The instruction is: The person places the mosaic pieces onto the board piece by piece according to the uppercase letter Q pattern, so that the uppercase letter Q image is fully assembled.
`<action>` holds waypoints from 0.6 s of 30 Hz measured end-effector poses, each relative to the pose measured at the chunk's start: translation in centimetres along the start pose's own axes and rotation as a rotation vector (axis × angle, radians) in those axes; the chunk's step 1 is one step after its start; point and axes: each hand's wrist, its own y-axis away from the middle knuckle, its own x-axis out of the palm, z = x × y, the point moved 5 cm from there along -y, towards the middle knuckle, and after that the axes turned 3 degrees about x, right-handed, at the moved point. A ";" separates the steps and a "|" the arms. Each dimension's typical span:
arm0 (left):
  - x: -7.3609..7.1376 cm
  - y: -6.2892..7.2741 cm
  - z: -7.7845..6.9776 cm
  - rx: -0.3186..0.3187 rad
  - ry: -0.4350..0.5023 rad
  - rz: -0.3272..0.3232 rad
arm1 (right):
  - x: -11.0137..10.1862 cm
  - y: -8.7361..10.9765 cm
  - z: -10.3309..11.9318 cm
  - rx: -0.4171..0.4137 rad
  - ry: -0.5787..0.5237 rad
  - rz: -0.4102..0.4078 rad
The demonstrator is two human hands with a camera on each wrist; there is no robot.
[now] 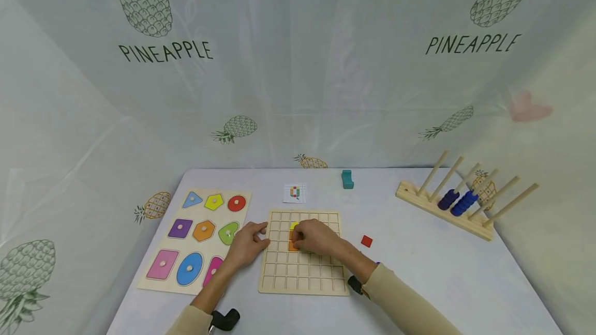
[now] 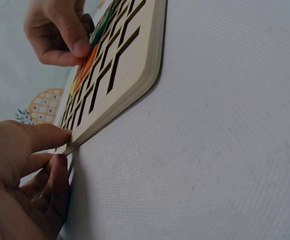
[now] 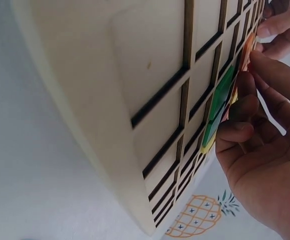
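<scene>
A wooden grid board [image 1: 304,283] lies flat on the table. At its left edge my left hand [image 1: 247,244] holds on, the thumb over the rim and the other fingers bent against the side in the left wrist view. Over the grid, my right hand [image 1: 316,237] pinches an orange tile [image 3: 246,51] at its cell, thumb and fingertip together. Another orange tile [image 1: 292,247] and a yellow tile [image 1: 294,225] show beside the fingers. Green tiles [image 3: 220,97] sit in cells under the right hand; the head view hides them.
A small card with a coloured pattern [image 1: 295,193] lies behind the board. To the right are a loose red tile [image 1: 367,241] and a peg rack [image 1: 442,211] with blue rings. A shape puzzle [image 1: 195,206] lies left, and a teal block [image 1: 347,180] stands at the back.
</scene>
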 end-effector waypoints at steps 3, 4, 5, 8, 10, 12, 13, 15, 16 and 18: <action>0.0 0.0 -0.1 0.000 -0.007 -0.002 | -0.2 0.2 -0.2 0.002 -0.015 0.001; 0.0 0.0 -0.1 0.000 -0.007 -0.001 | -0.2 0.3 -0.3 0.008 -0.024 0.006; 0.0 0.1 -0.1 0.000 -0.005 -0.001 | -0.3 0.4 -0.4 0.009 -0.035 0.010; 0.0 0.0 -0.1 0.000 -0.006 -0.006 | -0.6 0.8 -0.9 0.026 -0.077 0.022; 0.0 0.0 0.0 0.004 -0.010 -0.011 | -0.8 1.1 -1.4 0.044 -0.108 0.034; 0.1 -0.1 0.2 0.003 -0.016 -0.014 | -1.3 1.4 -2.0 0.065 -0.133 0.040; 0.1 -0.1 0.2 0.004 -0.018 -0.016 | -1.5 1.5 -2.4 0.078 -0.146 0.043; 0.1 -0.2 0.3 0.008 -0.020 -0.015 | -2.0 1.9 -3.1 0.095 -0.171 0.044; 0.1 -0.2 0.3 0.007 -0.018 -0.013 | -2.3 2.1 -3.5 0.101 -0.176 0.042; 0.0 -0.2 0.3 0.007 -0.015 -0.013 | -2.9 2.5 -4.2 0.115 -0.189 0.042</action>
